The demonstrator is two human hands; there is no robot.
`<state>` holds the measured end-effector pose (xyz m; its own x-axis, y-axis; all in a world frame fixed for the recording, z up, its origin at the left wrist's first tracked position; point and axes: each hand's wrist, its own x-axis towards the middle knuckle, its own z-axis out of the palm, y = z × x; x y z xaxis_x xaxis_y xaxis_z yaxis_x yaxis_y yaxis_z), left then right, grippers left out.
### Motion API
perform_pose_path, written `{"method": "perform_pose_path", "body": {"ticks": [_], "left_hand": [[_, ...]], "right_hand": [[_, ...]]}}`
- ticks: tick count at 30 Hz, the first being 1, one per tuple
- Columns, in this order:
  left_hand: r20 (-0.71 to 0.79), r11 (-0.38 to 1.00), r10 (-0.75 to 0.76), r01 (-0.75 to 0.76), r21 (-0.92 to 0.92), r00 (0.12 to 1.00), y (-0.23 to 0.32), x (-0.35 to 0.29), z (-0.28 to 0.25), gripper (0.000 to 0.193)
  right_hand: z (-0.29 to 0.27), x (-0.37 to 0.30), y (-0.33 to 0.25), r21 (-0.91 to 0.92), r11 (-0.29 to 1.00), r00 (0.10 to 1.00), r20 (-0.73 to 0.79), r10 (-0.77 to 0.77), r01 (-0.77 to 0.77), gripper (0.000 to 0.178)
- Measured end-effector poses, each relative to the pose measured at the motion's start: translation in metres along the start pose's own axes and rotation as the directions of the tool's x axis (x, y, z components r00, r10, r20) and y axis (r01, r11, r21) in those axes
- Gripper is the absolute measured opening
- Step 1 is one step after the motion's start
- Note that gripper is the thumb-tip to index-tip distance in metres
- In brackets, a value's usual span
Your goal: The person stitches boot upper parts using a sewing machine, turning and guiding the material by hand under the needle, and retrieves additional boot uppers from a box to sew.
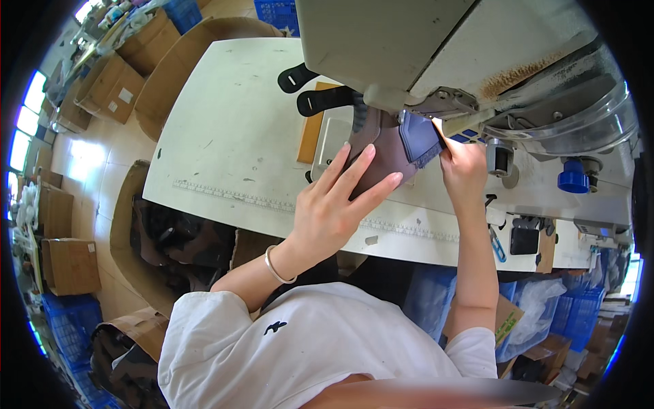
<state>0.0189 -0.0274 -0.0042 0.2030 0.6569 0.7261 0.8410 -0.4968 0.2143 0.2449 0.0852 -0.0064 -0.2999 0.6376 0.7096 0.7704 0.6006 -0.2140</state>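
Note:
Under the head of a sewing machine [409,41] lies a mauve-brown piece that looks like a shoe upper [392,153], with a blue-grey padded part [420,136] on its right. Two black slotted straps [325,101] stick out to its left. My left hand [334,211] rests on the piece with fingers spread, pressing its near left side. My right hand [463,167] pinches the right edge of the piece between thumb and fingers. The machine head hides the needle area.
A white worktable [231,123] carries a printed ruler strip [231,195]. Cardboard bins [129,238] with dark pieces stand at the left. Blue-handled snips [498,244] and a black box [524,240] lie at the right. A clear cover [579,112] and blue knob [573,177] project from the machine.

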Motion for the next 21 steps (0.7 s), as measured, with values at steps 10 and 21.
{"method": "perform_pose_path", "body": {"ticks": [10,21], "left_hand": [[0.029,0.999,0.006,-0.004,-0.054,1.0,-0.009,0.017,-0.006,0.045],[0.121,0.951,0.103,-0.062,-0.303,0.987,-0.053,0.034,-0.013,0.041]], "right_hand": [[0.003,-0.004,0.005,-0.065,0.998,1.0,0.015,0.017,-0.016,0.017],[-0.016,-0.005,-0.04,-0.291,0.956,0.999,0.008,0.048,-0.044,0.028]]}}
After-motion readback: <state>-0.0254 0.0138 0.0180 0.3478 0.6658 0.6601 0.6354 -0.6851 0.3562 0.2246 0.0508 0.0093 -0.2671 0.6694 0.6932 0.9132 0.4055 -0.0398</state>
